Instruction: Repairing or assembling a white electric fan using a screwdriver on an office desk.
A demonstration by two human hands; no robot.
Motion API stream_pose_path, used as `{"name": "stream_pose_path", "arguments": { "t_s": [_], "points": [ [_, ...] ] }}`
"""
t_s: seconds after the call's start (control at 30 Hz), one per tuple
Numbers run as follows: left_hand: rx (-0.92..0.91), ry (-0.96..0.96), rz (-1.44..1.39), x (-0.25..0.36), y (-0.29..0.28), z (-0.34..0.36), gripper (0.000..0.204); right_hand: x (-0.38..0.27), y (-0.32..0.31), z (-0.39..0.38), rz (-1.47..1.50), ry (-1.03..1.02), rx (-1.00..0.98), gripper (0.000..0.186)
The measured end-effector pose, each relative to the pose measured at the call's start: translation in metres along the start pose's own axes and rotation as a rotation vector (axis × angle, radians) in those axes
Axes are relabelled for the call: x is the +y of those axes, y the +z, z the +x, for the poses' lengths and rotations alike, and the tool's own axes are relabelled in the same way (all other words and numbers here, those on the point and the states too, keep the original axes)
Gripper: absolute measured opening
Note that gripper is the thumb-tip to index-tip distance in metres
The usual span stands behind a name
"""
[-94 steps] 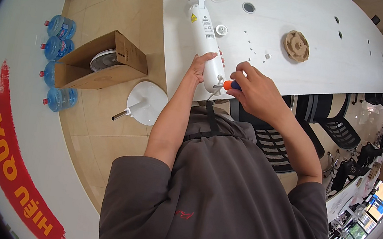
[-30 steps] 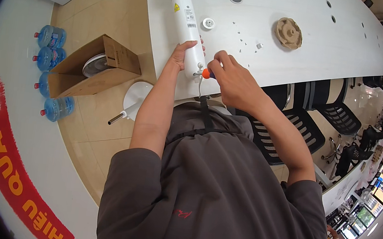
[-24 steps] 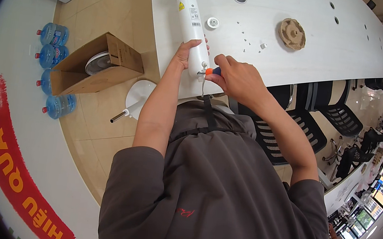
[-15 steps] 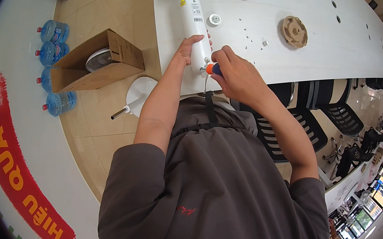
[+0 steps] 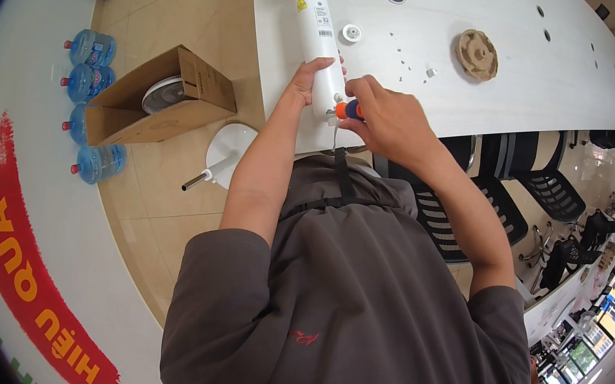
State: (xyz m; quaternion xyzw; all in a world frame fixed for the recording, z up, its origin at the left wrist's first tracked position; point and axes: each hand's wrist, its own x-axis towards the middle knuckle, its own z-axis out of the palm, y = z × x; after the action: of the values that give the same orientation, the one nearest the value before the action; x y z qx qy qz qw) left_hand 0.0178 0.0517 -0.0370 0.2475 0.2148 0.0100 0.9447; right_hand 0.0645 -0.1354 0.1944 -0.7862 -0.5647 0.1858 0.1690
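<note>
A white fan body (image 5: 316, 26) lies lengthwise on the white table, its clear blades at the far end. My left hand (image 5: 306, 81) is closed around its near part, thumb on top. My right hand (image 5: 394, 122) grips an orange and blue screwdriver (image 5: 349, 110), whose handle points at the near end of the fan body. The screwdriver's tip is too small to make out there. A white cord (image 5: 336, 135) hangs from that end over the table edge. Just right of the fan body sits a round white knob-like part (image 5: 352, 33).
A moulded brown cardboard piece (image 5: 478, 55) and small scraps (image 5: 431, 73) lie on the table (image 5: 556, 77). Black mesh chairs (image 5: 548, 194) line its near edge. On the floor at left are an open carton (image 5: 208, 90), a white round base with a pole (image 5: 229, 152) and blue water bottles (image 5: 93, 49).
The whole view has shifted slightly, moving the scene a little to the right. Both hands keep their grips on the fan body and the screwdriver.
</note>
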Motion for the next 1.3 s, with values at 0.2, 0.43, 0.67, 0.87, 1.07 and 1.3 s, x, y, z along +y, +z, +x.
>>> {"name": "stream_pose_path", "arguments": {
  "t_s": [0.2, 0.43, 0.67, 0.87, 1.07, 1.3],
  "points": [
    [-0.008, 0.014, -0.018, -0.001, 0.0, 0.001, 0.045, 0.004, -0.003, -0.003, -0.012, -0.065, 0.122, 0.05],
    [-0.02, 0.025, -0.051, -0.004, -0.005, 0.005, 0.046, -0.008, -0.012, 0.002, -0.034, 0.137, -0.18, 0.047],
    [-0.003, 0.009, 0.009, -0.001, -0.006, 0.005, 0.047, 0.005, 0.0, 0.0, 0.058, -0.132, 0.197, 0.051],
    [0.025, 0.023, -0.007, -0.001, -0.001, 0.003, 0.047, 0.002, 0.002, 0.002, 0.024, 0.016, 0.058, 0.053],
    [-0.017, -0.004, -0.033, 0.001, -0.002, 0.005, 0.047, 0.001, -0.003, 0.001, 0.067, -0.019, 0.184, 0.051],
    [-0.013, 0.012, -0.013, 0.002, 0.0, 0.004, 0.047, 0.005, -0.003, 0.001, 0.075, -0.038, 0.104, 0.046]
  ]
}}
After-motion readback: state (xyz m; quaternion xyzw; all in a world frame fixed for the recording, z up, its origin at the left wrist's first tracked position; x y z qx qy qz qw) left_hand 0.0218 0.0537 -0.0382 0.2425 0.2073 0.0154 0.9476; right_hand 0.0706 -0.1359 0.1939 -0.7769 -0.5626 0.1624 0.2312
